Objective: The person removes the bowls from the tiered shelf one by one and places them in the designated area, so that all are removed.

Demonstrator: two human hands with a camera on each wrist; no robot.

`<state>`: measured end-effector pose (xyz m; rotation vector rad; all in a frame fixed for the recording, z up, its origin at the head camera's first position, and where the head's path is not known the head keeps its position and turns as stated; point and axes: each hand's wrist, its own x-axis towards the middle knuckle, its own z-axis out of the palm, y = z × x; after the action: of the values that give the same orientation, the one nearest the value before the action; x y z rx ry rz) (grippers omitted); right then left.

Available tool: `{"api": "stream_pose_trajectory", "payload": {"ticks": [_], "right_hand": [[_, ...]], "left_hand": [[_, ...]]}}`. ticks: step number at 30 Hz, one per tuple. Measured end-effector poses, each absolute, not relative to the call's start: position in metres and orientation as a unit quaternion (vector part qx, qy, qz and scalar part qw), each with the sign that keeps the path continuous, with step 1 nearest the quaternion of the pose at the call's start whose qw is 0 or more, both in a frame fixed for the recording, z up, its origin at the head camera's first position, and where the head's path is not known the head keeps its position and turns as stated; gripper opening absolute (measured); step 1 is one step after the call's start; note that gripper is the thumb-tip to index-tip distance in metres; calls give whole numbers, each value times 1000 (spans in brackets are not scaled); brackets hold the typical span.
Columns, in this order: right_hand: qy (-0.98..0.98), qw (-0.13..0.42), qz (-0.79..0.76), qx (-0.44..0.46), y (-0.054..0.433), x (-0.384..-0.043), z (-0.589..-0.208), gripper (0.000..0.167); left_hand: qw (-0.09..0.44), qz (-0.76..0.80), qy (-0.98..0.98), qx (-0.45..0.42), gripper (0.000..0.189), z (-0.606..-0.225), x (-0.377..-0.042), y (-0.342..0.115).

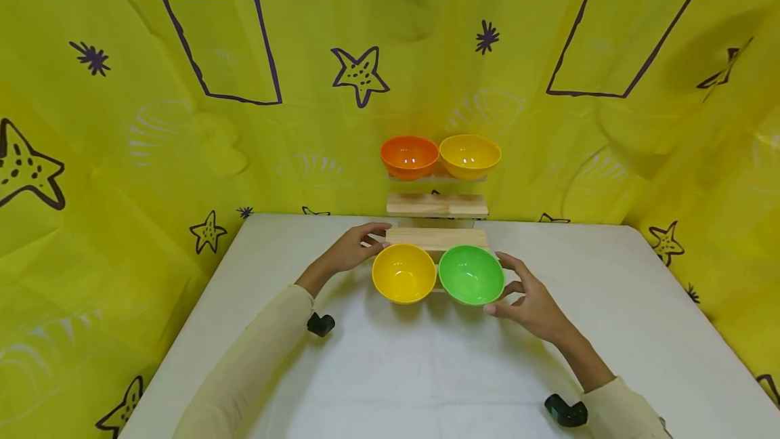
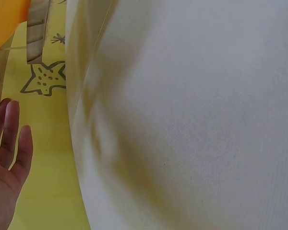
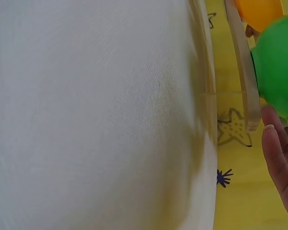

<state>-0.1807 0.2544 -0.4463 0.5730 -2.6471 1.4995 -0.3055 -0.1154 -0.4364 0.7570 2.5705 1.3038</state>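
A yellow bowl [image 1: 404,274] and a green bowl [image 1: 471,275] stand side by side at the front of a stepped wooden rack [image 1: 436,238]. My left hand [image 1: 353,247] is at the rack's left end, fingertips right at the wood, thumb close to the yellow bowl. Its fingers look fairly straight in the left wrist view, below the wooden edge. To the right of the green bowl, my right hand [image 1: 529,300] spreads thumb and fingers along the bowl's side. In the right wrist view the fingertips [image 3: 269,115] meet the green bowl's underside beside a board's end.
An orange bowl [image 1: 409,158] and another yellow bowl [image 1: 470,156] stand on the rack's top level; a bare wooden step [image 1: 436,205] lies below them. The white table [image 1: 390,364] ends at a yellow patterned curtain [image 1: 317,127]. Dark devices [image 1: 567,410] sit near both wrists.
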Motion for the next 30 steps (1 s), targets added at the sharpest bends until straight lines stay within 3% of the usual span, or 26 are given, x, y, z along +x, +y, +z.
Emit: {"api": "stream_pose_trajectory", "payload": {"ticks": [30], "right_hand": [[-858, 0, 486, 164, 243, -185, -449, 107]], "left_hand": [[79, 430, 866, 243, 48, -440, -306, -114]]}}
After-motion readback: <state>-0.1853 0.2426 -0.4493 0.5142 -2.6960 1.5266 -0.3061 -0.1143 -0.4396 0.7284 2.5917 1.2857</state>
